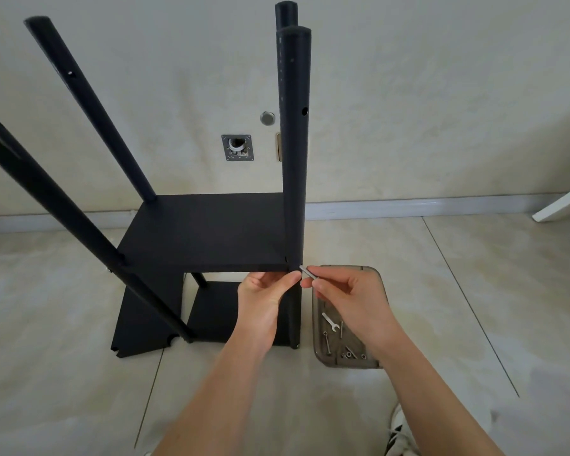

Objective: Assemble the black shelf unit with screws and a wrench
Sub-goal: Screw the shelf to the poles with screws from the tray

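Shelf unit (208,232), black, standing on the tiled floor (63,324) against the wall (408,93); fills the frame from 9 to 12 o'clock. Four round posts rise well above the boards; spare screw holes show higher up on two of them.

Upper shelf board (204,235), centre: seated level between the posts. A lower board (218,311), at 6 o'clock beneath it, is already in place.

Loose panel (145,317), at 7 o'clock: leans at the unit's foot, notched corners showing, not yet mounted.

Near right post (293,143), 12 to centre: meets the upper board's front right corner, the joint now in hand.

Tray (346,340), translucent grey, at 5 o'clock on the floor just beside the post's foot: holds a small wrench (330,322), untouched, and several spare screws (346,352).

Left hand (264,297), centre: thumb and fingers curled round the board corner where it meets the post, steadying it.

Right hand (346,292), just right of centre: thumb and forefinger pinch a screw (305,270), the other fingers loosely curled.

Screw: tip at the post's hole; whether threaded in cannot be told.

Progress, judged: roughly half. Remaining: this joint, wrench tightening, further boards.
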